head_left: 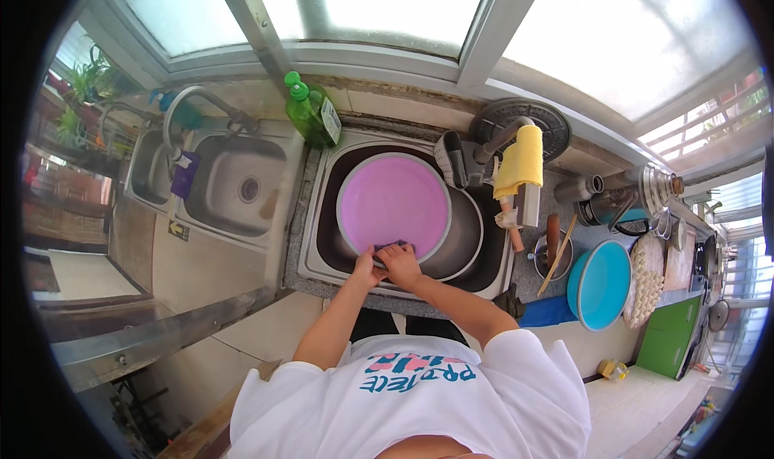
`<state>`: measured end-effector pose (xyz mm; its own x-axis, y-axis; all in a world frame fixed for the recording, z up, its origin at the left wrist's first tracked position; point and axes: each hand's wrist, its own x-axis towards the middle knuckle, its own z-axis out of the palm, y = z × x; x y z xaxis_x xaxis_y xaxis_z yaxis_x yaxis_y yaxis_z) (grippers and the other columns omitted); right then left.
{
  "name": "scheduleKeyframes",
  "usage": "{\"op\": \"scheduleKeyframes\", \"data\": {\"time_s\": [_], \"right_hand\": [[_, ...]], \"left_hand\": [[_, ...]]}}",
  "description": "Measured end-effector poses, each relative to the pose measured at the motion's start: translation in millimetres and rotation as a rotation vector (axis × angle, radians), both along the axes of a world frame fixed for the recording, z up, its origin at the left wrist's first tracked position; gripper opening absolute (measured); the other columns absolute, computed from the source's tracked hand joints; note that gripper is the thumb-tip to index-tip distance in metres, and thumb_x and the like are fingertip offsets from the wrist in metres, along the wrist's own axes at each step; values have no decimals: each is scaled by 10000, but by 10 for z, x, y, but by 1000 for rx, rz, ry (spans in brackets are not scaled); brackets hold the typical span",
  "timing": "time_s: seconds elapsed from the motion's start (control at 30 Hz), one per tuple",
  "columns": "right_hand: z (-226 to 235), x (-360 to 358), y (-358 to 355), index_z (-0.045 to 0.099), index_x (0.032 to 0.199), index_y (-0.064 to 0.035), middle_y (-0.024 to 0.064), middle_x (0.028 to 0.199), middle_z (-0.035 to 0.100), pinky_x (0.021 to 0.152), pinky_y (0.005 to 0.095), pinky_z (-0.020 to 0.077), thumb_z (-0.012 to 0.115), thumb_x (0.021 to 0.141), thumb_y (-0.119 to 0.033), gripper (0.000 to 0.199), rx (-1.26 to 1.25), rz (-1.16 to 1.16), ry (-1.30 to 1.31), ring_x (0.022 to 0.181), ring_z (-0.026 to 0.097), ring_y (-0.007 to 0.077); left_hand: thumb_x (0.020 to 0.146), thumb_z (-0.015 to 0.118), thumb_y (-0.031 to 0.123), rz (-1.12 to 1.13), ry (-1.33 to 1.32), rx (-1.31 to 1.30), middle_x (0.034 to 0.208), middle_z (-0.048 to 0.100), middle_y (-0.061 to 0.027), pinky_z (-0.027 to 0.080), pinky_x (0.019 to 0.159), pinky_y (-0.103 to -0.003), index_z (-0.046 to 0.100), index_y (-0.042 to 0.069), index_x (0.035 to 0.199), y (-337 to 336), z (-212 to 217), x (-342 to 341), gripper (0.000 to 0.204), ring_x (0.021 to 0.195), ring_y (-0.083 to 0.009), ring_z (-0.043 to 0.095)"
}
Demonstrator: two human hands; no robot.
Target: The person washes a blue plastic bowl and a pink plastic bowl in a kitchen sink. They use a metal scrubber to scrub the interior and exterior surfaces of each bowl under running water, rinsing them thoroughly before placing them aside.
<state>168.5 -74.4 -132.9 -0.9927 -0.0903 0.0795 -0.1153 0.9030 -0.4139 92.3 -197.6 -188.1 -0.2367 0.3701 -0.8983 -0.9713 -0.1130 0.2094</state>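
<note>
A pink basin (395, 197) with a pale rim sits in the steel sink (310, 253) in front of me, resting over a wider metal basin (466, 233). My left hand (369, 269) is closed at the near rim of the pink basin. Close beside it, my right hand (399, 267) bends its fingers over a small dark purple cloth (392, 247), pressing it to the same rim. Parts of the fingers of both hands are hidden behind the rim and the cloth.
A green pump bottle (312, 116) stands at the sink's back left corner. Right of the sink are a yellow cloth (518, 160) hung over the faucet, a pan (551, 257) with chopsticks, and a blue basin (600, 285). Another sink (242, 160) lies left.
</note>
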Motion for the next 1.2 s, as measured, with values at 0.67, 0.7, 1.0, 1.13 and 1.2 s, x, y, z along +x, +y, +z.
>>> {"op": "scheduleKeyframes", "data": {"time_s": [0.67, 0.7, 1.0, 1.13, 1.2], "right_hand": [[109, -235, 321, 686, 1046, -110, 91, 1119, 646, 1019, 595, 268, 422, 872, -309, 374, 150, 75, -770, 1166, 502, 282], [321, -287, 455, 694, 1031, -121, 90, 1111, 649, 1039, 613, 232, 448, 864, -284, 339, 280, 198, -802, 1165, 500, 293], [143, -229, 169, 714, 1027, -185, 109, 1135, 641, 1034, 622, 242, 492, 846, -292, 306, 79, -39, -755, 1180, 490, 279], [-114, -134, 109, 720, 1011, -164, 113, 1202, 605, 1001, 542, 308, 481, 835, -312, 331, -209, -133, -676, 1197, 487, 240], [-111, -184, 406, 719, 1012, -152, 116, 1226, 587, 977, 528, 331, 491, 823, -298, 330, 174, 83, -750, 1207, 482, 244]], "left_hand": [[1003, 344, 402, 3, 172, -99, 1276, 500, -209, 549, 763, -572, 345, -2, 1341, -219, 278, -177, 526, 1052, -400, 587], [1003, 347, 398, 6, 169, -130, 1274, 498, -216, 551, 760, -569, 344, -12, 1337, -289, 238, -162, 529, 1045, -398, 591], [992, 377, 402, -24, 244, -122, 1203, 543, -227, 562, 747, -554, 384, -47, 1292, -217, 239, -182, 540, 1011, -388, 608], [986, 392, 411, -45, 239, -176, 1197, 548, -228, 559, 741, -562, 391, -50, 1287, -225, 268, -167, 550, 1007, -389, 609], [987, 394, 408, -39, 223, -191, 1200, 546, -229, 556, 737, -570, 389, -49, 1290, -273, 230, -190, 549, 1004, -394, 610]]}}
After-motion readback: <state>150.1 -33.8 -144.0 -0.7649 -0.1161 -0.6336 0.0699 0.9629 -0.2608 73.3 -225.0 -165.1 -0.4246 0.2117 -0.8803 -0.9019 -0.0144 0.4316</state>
